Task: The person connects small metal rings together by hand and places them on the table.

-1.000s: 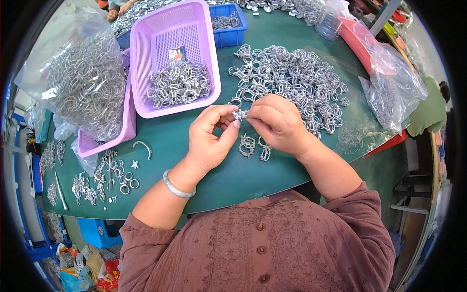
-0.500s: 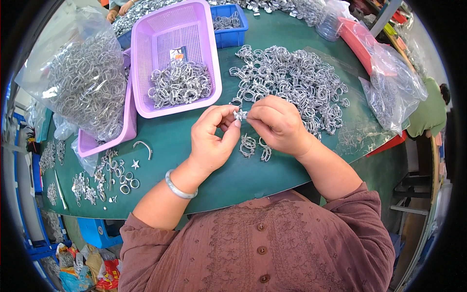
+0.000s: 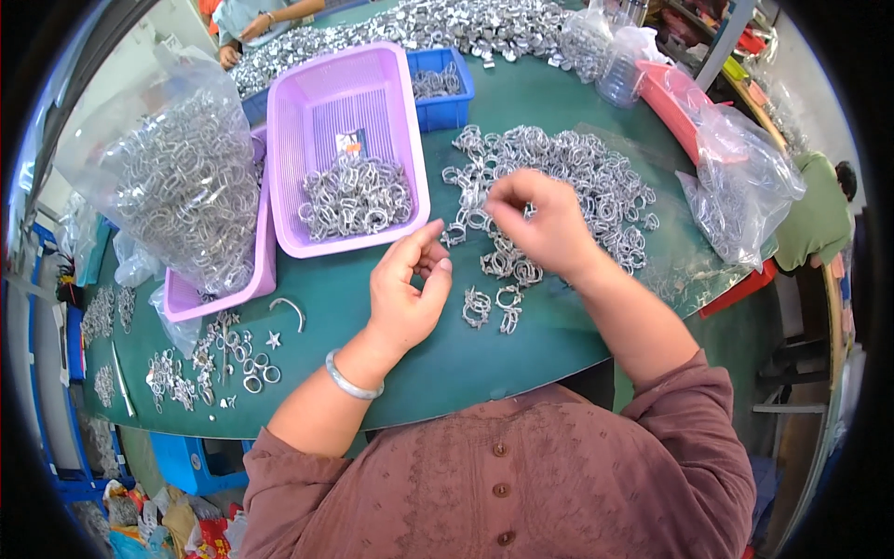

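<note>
My left hand (image 3: 408,291) is raised over the green table, thumb and fingers apart with nothing between them. A pale bangle (image 3: 352,376) circles that wrist. My right hand (image 3: 542,224) is above the near left part of a big pile of silver-grey metal rings (image 3: 596,177). Its fingers are bent together in a pinch; whatever lies in the tips is too small or hidden to make out. Below the hands, two small ring pieces (image 3: 477,307) lie side by side, apart from the pile.
A lilac basket (image 3: 372,98) with more rings stands left of the pile, a blue bin (image 3: 445,114) behind it. At left, a bulging clear bag (image 3: 182,186) rests in another lilac basket (image 3: 219,306). Loose rings (image 3: 177,377) and a star (image 3: 273,339) lie nearby. Another person's hands (image 3: 256,28) show far left.
My hands have parted. The star-shaped piece held between them is no longer visible there. The right hand has moved slightly right and up over the ring pile; the left has opened. The view has shifted slightly.
</note>
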Demonstrator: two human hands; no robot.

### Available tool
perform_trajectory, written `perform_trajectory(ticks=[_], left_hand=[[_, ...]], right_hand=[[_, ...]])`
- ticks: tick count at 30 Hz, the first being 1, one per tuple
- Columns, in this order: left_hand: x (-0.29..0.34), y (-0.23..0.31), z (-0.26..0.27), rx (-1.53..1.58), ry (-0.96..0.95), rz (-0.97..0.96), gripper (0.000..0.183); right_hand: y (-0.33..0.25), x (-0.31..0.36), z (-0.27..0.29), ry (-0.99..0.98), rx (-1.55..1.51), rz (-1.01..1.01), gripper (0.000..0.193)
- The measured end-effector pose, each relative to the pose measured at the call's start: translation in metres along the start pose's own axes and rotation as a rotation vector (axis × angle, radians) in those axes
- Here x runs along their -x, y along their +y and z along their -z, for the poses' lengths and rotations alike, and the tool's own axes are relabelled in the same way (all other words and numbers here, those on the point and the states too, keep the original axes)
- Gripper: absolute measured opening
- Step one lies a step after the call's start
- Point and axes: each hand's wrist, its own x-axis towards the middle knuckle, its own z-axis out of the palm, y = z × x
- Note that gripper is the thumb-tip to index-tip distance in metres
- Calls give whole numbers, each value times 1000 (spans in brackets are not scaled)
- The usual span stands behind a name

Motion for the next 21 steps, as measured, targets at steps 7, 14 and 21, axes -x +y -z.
perform_trajectory(ticks=[7,14,21], left_hand=[[0,4,-6,-113,-92,-51,30],[1,7,0,-158,-99,-67,20],[1,4,-3,-151,-123,-89,18]], right_hand=[[41,-141,25,25,169,-57,32],[37,-93,14,-380,350,22,23],[-28,33,15,-877,395,294,40]])
